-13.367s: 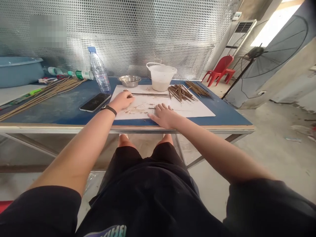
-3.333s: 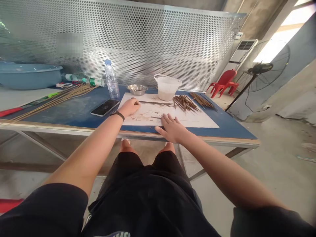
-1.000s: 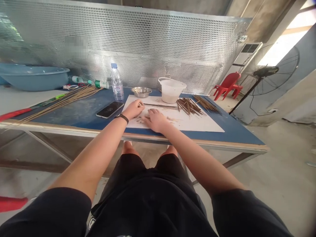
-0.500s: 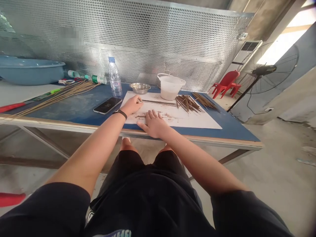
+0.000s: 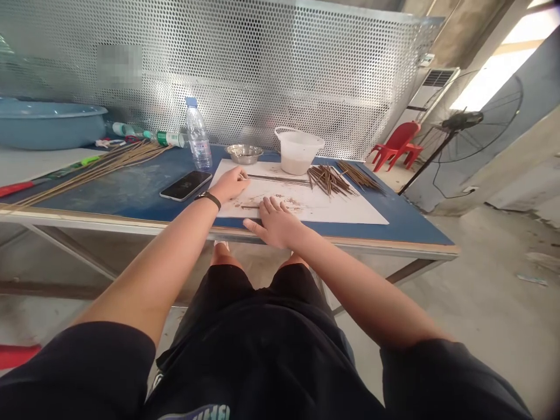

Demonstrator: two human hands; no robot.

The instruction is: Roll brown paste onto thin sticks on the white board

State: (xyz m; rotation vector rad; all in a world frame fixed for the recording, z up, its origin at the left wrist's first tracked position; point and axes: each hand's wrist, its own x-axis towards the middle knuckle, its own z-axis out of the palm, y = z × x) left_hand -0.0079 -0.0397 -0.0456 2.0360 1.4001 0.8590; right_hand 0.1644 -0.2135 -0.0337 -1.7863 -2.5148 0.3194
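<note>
My right hand [image 5: 277,223] lies flat with its fingers stretched out on a white board [image 5: 359,211] near the table's front edge. A short thin brown stick [image 5: 250,207] sticks out to the left from under its fingers. My left hand [image 5: 230,184], with a dark band on the wrist, rests on the board's left part, fingers curled together. What it holds, if anything, is hidden. Long thin dark sticks [image 5: 280,178] run rightward from its fingertips. Brown crumbs [image 5: 291,202] are scattered between the hands. A pile of brown tapered sticks [image 5: 330,181] lies on the right.
Behind the board stand a white tub [image 5: 300,153], a metal bowl [image 5: 244,154] and a water bottle [image 5: 199,137]. A phone [image 5: 186,185] lies left of my left hand. Farther left are long tan sticks [image 5: 109,161] and a blue basin [image 5: 48,125]. More sticks [image 5: 361,175] lie at right.
My right hand has stayed flat on the board, with hardly any shift over the stick. My left hand has drawn slightly left and its fingers look more tucked in. The view has shifted a little.
</note>
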